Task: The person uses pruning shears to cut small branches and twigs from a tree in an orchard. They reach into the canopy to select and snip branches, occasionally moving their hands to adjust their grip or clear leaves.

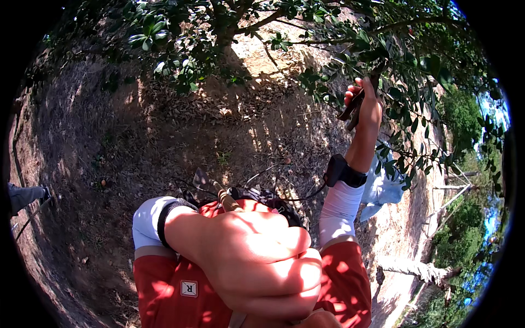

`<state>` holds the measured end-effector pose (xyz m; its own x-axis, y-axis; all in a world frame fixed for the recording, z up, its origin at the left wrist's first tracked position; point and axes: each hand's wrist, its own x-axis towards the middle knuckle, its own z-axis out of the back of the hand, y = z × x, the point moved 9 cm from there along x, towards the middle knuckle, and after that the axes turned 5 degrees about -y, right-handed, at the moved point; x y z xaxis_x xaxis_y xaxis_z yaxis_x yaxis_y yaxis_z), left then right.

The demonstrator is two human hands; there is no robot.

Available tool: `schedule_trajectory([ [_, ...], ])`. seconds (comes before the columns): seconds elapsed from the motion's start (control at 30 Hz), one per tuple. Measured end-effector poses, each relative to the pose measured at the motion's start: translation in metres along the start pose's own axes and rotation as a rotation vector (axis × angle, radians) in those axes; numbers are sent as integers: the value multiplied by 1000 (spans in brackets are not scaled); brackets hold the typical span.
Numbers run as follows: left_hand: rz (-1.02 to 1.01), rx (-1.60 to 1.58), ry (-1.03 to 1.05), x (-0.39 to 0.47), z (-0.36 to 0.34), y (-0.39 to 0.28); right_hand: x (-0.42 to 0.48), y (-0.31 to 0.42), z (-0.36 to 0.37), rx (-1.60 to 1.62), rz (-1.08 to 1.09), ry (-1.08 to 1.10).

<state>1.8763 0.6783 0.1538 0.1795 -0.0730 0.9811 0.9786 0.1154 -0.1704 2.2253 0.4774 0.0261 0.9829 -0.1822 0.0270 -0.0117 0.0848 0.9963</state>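
Note:
My right hand (365, 96) reaches up at the right into leafy branches (393, 53). It grips a dark two-handled tool (353, 110), which looks like pruning shears; its far end is lost among the leaves. Close to the camera, my left hand (262, 262) is curled into a fist before my chest. From behind it comes a wooden handle (224, 197) with a pointed grey blade (203, 180), like a small trowel. The fist appears to hold this handle, though the grip itself is hidden.
A black device (340, 171) with a cable sits on my right wrist. Light blue cloth (383, 186) lies beyond that arm. Another person's trouser leg (25, 199) shows at far left. A white-wrapped pole (414, 266) and ropes (451, 197) stand right. Dry leaves cover the ground (123, 135).

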Motion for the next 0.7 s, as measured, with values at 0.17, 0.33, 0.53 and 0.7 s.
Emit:
schedule_trajectory([
  [0.17, -4, 47, 0, -2, 2, 0, 9, -2, 2, -19, -3, 13],
  [0.33, 6, 28, -21, -3, 3, 1, 10, -1, 1, -42, -7, 2],
  [0.53, 19, 40, -8, -2, 3, 0, 17, 5, 0, -191, 45, -20],
  [0.7, 54, 2, -50, -1, 5, 0, 9, 20, -2, -323, 130, -110],
])
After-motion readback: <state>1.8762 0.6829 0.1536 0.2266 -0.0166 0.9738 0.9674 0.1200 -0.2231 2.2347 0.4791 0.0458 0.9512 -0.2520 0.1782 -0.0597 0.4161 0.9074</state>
